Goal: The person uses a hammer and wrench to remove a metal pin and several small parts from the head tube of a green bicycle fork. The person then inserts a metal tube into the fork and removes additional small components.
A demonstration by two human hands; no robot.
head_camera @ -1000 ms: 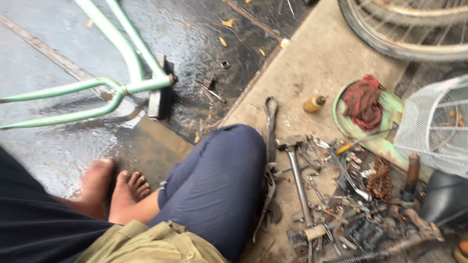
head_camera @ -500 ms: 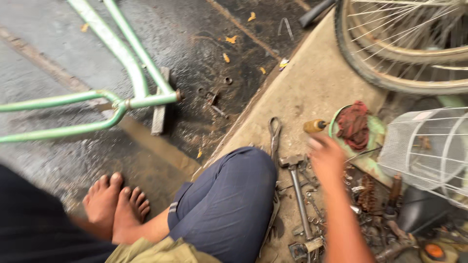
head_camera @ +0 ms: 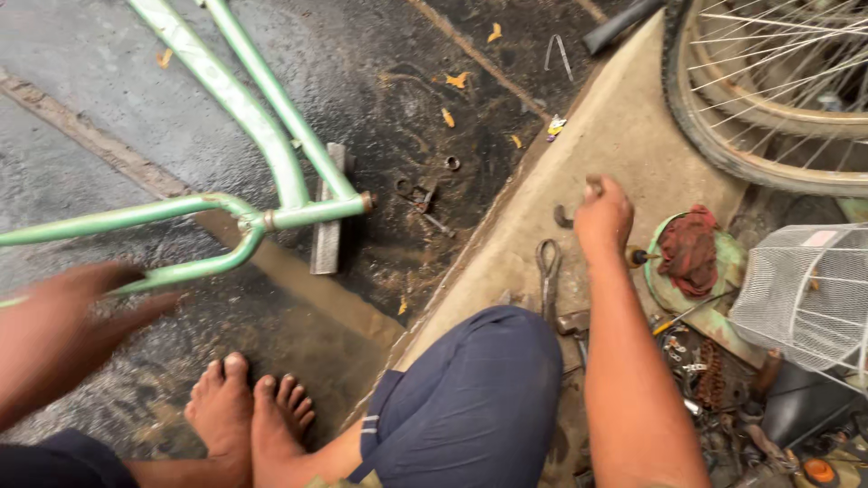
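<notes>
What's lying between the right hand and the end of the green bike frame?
In the head view, between the right hand and the green bike frame end lies wet dark ground with a small metal tool, then the concrete slab edge.

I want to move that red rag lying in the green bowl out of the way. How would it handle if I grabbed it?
The red rag lies crumpled in folds, so it is probably floppy and would sag from a pinch. It looks like thin cloth, likely light. It appears soiled, so it may feel greasy. The green bowl under it could shift or tip slightly if the rag snags.
</notes>
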